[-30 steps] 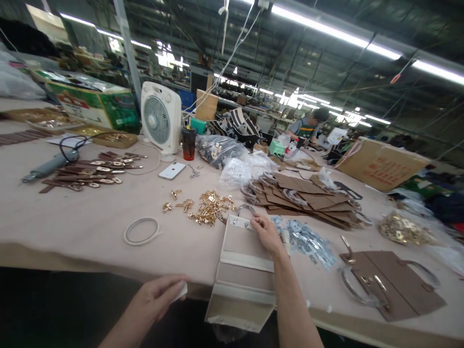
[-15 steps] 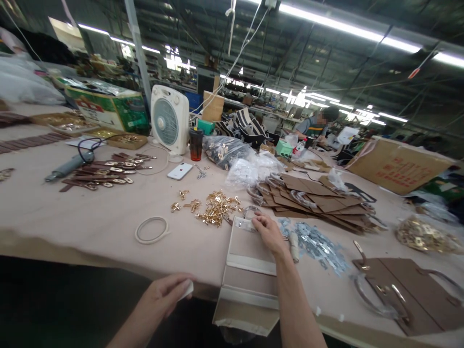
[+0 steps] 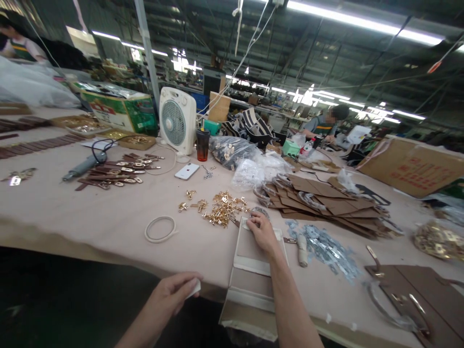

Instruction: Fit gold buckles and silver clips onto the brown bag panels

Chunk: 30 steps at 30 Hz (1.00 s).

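My left hand (image 3: 177, 296) is just off the table's front edge, thumb and fingers pinching a small piece of white tape (image 3: 195, 288). An unfolded bag panel (image 3: 253, 242), pale inside with white strips across it, lies over the edge, its lower part hanging down. My right hand (image 3: 263, 233) rests at the panel's top, bent fingers pressed together on a whitish patch there. A clear-wrapped handle (image 3: 260, 211) shows just behind those fingers. To the left are a heap of gold clasps (image 3: 224, 209) and a roll of tape (image 3: 160, 229). A tape-wrapped tool (image 3: 302, 250) lies right of the panel.
Grey metal plates (image 3: 328, 249) are spread on the right, with stacked brown bag panels (image 3: 326, 198) behind. A brown bag (image 3: 416, 290) lies front right. A fan (image 3: 177, 121), phone (image 3: 187, 171), dark cup (image 3: 202, 145) and electric screwdriver (image 3: 84, 166) stand or lie farther back.
The view has swung slightly left, so things sit farther right. My right fingers have moved left onto the whitish patch at the panel's top. My left hand keeps its pinch on the tape.
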Available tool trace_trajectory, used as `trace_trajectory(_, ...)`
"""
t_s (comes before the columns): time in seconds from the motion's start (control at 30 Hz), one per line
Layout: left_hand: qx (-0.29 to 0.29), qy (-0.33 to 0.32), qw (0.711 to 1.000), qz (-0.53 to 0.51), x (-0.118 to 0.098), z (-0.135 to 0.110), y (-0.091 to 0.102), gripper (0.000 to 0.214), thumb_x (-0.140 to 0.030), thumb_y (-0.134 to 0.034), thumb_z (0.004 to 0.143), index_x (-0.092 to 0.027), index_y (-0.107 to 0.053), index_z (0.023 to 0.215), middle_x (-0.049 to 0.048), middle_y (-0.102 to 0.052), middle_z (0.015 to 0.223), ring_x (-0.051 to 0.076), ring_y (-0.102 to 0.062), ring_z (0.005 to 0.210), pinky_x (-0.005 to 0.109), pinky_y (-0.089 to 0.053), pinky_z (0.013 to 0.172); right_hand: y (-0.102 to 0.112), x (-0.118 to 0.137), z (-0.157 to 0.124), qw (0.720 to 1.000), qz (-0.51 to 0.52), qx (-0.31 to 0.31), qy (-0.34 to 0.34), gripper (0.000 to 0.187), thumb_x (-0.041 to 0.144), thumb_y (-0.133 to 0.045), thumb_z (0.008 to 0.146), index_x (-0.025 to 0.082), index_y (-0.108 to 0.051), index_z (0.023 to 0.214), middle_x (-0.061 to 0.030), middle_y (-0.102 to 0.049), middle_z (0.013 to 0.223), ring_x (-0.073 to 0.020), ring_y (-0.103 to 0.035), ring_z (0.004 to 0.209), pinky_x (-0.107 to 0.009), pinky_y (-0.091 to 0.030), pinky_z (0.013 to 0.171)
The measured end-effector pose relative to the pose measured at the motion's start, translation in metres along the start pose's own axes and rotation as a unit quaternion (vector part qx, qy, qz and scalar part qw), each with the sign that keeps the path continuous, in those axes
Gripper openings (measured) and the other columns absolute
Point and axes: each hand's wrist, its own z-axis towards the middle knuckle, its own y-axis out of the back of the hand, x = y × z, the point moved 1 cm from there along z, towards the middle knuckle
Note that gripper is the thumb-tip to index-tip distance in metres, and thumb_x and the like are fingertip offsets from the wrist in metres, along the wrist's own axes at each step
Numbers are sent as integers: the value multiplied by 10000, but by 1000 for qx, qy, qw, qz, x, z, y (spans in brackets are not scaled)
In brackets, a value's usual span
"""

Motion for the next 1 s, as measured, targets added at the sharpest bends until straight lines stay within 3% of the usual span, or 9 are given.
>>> trace_trajectory(0.17, -2, 7, 1000, 1, 6, 5, 0, 679, -717, -785, 702, -179, -823, 1114, 71, -745, 809, 107, -395, 545, 247, -276, 527, -3, 3, -5, 998, -49, -26, 37, 234, 427, -709, 859, 219, -776, 942, -118, -671, 1310, -305, -564, 1267, -511, -361, 1159)
trace_trajectory(0.3, -21, -8, 1000, 2, 7, 7, 1, 727, -734, -790, 687, -178, -817, 1154, 63, -723, 777, 106, -387, 548, 251, -273, 534, -3, 6, -11, 993, -104, -34, 53, 365, 431, -735, 848, 214, -729, 1142, -125, -696, 1233, -321, -574, 1221, -511, -398, 1118)
trace_trajectory(0.4, -19, -27, 999, 10, 5, 8, 2, 706, -703, -768, 749, -190, -786, 1234, 55, -716, 801, 104, -377, 565, 254, -277, 545, -7, 3, -11, 987, -145, -46, 55, 235, 419, -659, 914, 231, -757, 1014, -107, -728, 1090, -305, -611, 1105, -485, -430, 1054)
trace_trajectory(0.53, -7, -51, 998, 26, -4, 5, 3, 685, -647, -740, 818, -176, -737, 1316, 34, -683, 804, 102, -369, 579, 257, -287, 548, -12, 0, -7, 981, -173, -78, 39, 250, 382, -588, 952, 217, -774, 925, -109, -742, 983, -287, -634, 1006, -452, -458, 980)
trace_trajectory(0.6, 10, -74, 997, 26, -12, 1, 2, 705, -589, -718, 869, -176, -641, 1435, -1, -624, 767, 100, -371, 592, 252, -305, 563, -13, -1, -6, 983, -163, -80, 38, 254, 379, -590, 943, 211, -780, 927, -111, -751, 978, -283, -644, 1000, -446, -465, 979)
trace_trajectory(0.67, 36, -105, 994, 19, -20, -3, 1, 795, -510, -686, 924, -193, -414, 1601, -46, -537, 716, 103, -389, 610, 242, -331, 594, -13, -2, -6, 986, -134, -93, 45, 266, 392, -600, 930, 203, -781, 975, -117, -759, 1018, -281, -650, 1026, -452, -465, 1004)
trace_trajectory(0.77, 63, -127, 990, 16, -31, -7, -1, 860, -408, -641, 963, -209, -198, 1672, -23, -598, 826, 102, -452, 652, 244, -372, 643, -7, 2, -10, 982, -67, -167, 55, 362, 459, -623, 909, 185, -762, 1101, -137, -749, 1147, -286, -650, 1095, -468, -484, 1016)
trace_trajectory(0.9, 75, -131, 987, 58, -43, -12, 0, 802, -281, -567, 970, -222, -188, 1674, 24, -677, 991, 105, -501, 680, 263, -403, 694, 10, 36, -31, 969, 46, -235, 55, 419, 488, -681, 901, 191, -728, 1192, -123, -746, 1135, -256, -696, 999, -455, -539, 964)
trace_trajectory(1.0, 72, -142, 981, 112, -50, -15, -1, 756, -236, -531, 965, -233, -238, 1662, 12, -692, 984, 121, -528, 705, 276, -414, 747, 17, 84, -62, 984, 104, -102, 107, 294, 431, -708, 923, 232, -742, 1137, -94, -752, 1084, -233, -717, 935, -406, -580, 889)
